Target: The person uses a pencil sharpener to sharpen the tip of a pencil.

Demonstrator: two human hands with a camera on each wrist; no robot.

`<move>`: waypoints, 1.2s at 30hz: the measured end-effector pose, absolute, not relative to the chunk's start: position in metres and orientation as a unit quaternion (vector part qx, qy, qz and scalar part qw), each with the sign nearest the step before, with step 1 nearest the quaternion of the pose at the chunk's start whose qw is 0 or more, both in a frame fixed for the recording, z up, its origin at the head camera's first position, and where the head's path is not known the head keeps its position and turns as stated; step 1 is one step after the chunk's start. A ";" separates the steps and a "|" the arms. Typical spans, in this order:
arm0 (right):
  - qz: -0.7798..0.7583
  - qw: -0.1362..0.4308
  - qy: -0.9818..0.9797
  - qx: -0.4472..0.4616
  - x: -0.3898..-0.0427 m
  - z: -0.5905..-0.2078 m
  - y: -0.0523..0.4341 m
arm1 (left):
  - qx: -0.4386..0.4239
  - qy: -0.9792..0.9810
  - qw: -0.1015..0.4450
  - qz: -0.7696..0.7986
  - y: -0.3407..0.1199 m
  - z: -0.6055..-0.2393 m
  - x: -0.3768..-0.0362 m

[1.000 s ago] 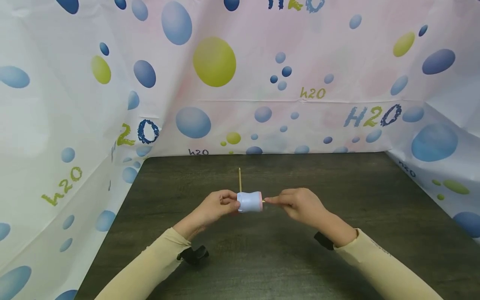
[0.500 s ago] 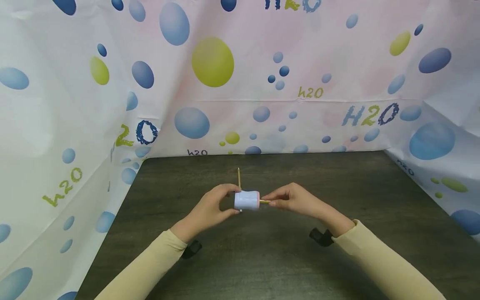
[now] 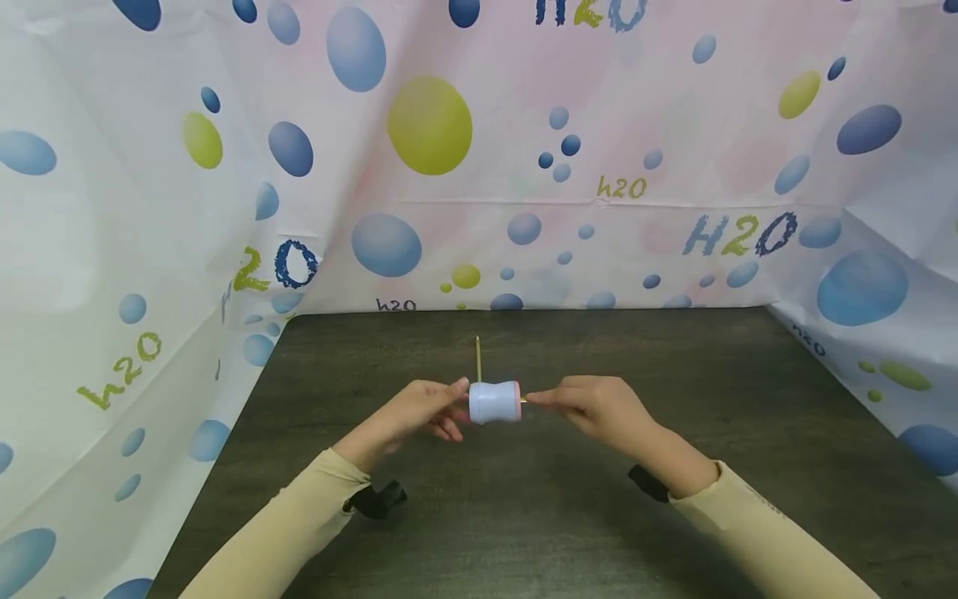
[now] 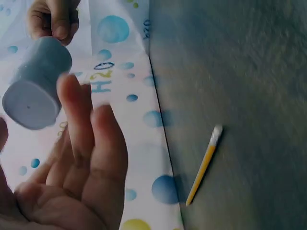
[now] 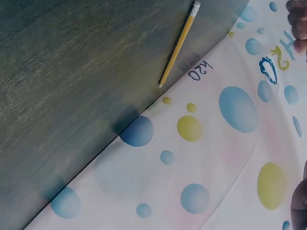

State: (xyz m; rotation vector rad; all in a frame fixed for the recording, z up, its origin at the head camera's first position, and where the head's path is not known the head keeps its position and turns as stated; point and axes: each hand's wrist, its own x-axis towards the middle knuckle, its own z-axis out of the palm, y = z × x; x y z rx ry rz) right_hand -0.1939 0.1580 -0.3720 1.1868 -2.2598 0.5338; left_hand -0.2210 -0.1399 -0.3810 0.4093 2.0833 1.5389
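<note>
Nearest the body, behind both grips, the pale sleeves [image 3: 269, 524] reach the wrists, where dark straps [image 3: 377, 501] presumably sit back so as not to crowd the fingers. Ahead of these, the right grip [image 3: 606, 406] is pinched on a golden stick [image 3: 525, 400], its fingertips close to where the stick enters the barrel, which likely gives firm control in line with its length. The pale blue barrel [image 3: 494, 402] lies sideways between the two grips, its pink rim [image 3: 518, 401] facing the right one; in the left wrist view it looks raised, so the stick may be bearing some of its weight. The left grip [image 3: 412, 416] has its fingers apart and relaxed at the barrel's plain end, probably so placed to steady it; whether they touch it I cannot tell. Beyond both grips a yellow pencil [image 3: 478, 359] rests on the dark surface [image 3: 524, 507], pointing away, perhaps laid there to leave the hands room. Farthest off stands the bubble-printed backdrop [image 3: 479, 200], likely there to screen the surroundings.
</note>
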 end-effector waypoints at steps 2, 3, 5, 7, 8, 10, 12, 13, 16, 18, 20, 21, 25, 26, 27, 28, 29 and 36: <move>0.188 0.287 -0.823 0.452 -0.194 -0.375 0.155 | 0.154 0.758 0.277 0.570 -0.140 -0.382 -0.221; 0.188 0.294 -0.819 0.456 -0.195 -0.376 0.154 | 0.156 0.754 0.280 0.574 -0.140 -0.383 -0.220; 0.192 0.297 -0.816 0.458 -0.195 -0.378 0.152 | 0.163 0.748 0.271 0.584 -0.140 -0.382 -0.219; 0.206 0.278 -0.824 0.448 -0.196 -0.379 0.152 | 0.175 0.759 0.238 0.580 -0.139 -0.381 -0.218; 0.222 0.253 -0.832 0.441 -0.195 -0.378 0.152 | 0.184 0.769 0.216 0.573 -0.138 -0.380 -0.217; 0.277 0.147 -0.856 0.411 -0.196 -0.373 0.153 | 0.223 0.799 0.149 0.538 -0.136 -0.379 -0.213; 0.343 0.028 -0.864 0.367 -0.199 -0.368 0.155 | 0.295 0.835 0.050 0.463 -0.134 -0.379 -0.209; 0.372 -0.028 -0.862 0.343 -0.201 -0.366 0.156 | 0.329 0.845 -0.004 0.420 -0.134 -0.380 -0.207; 0.426 -0.135 -0.845 0.293 -0.208 -0.364 0.158 | 0.414 0.840 -0.143 0.320 -0.133 -0.384 -0.202; 0.435 -0.149 -0.839 0.290 -0.210 -0.367 0.159 | 0.435 0.830 -0.178 0.299 -0.133 -0.387 -0.202; 0.436 -0.143 -0.842 0.283 -0.211 -0.369 0.159 | 0.433 0.830 -0.182 0.301 -0.132 -0.386 -0.203; 0.435 -0.134 -0.845 0.280 -0.210 -0.369 0.159 | 0.429 0.831 -0.177 0.305 -0.131 -0.385 -0.204; 0.422 -0.091 -0.859 0.275 -0.205 -0.370 0.158 | 0.399 0.839 -0.121 0.351 -0.130 -0.380 -0.206; 0.416 -0.075 -0.862 0.279 -0.203 -0.369 0.158 | 0.388 0.836 -0.095 0.376 -0.130 -0.379 -0.206; 0.406 -0.052 -0.866 0.286 -0.202 -0.369 0.158 | 0.373 0.830 -0.066 0.408 -0.131 -0.378 -0.206; 0.393 -0.026 -0.869 0.298 -0.200 -0.369 0.158 | 0.355 0.824 -0.035 0.441 -0.132 -0.376 -0.206; 0.377 0.005 -0.872 0.312 -0.199 -0.369 0.159 | 0.332 0.816 -0.004 0.474 -0.133 -0.375 -0.207; 0.220 0.270 -0.832 0.432 -0.200 -0.372 0.158 | 0.162 0.782 0.210 0.565 -0.138 -0.376 -0.215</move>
